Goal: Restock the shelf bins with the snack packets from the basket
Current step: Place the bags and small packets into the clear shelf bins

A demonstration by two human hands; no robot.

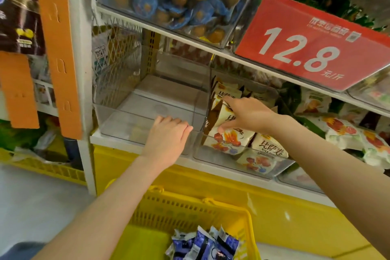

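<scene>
On my feed the left hand (168, 139) sits at the front wall of the clear, hard plastic bin (126, 110). Its fingers are curled over the smooth rim and grip it, with the tips hidden inside. Through the glossy walls I see the flat white shelf board (135, 143) underneath. The right hand (247, 114) reaches into the neighbouring clear bin (232, 163), among the cream, pillow-shaped foil packets (229, 140) printed with red and orange. Its index finger lies straight along the top of an upright packet and the thumb points down onto a lower one, the fingers spread wide (I cannot tell whether it has actually taken hold of a packet or only touches them). The task's stock, the crinkled blue and white snack packets (203, 244), lies in a loose heap in the yellow slotted plastic basket (190, 201), low in view between the two forearms and well apart from both hands. Above, a third transparent bin (242, 6) holds round brown pieces in shiny blue wrappers, and a flat red price card (312, 48) leans beside it. A white wire mesh panel (118, 59) closes the shelf's left side, next to a matte orange perforated strip (57, 48).
</scene>
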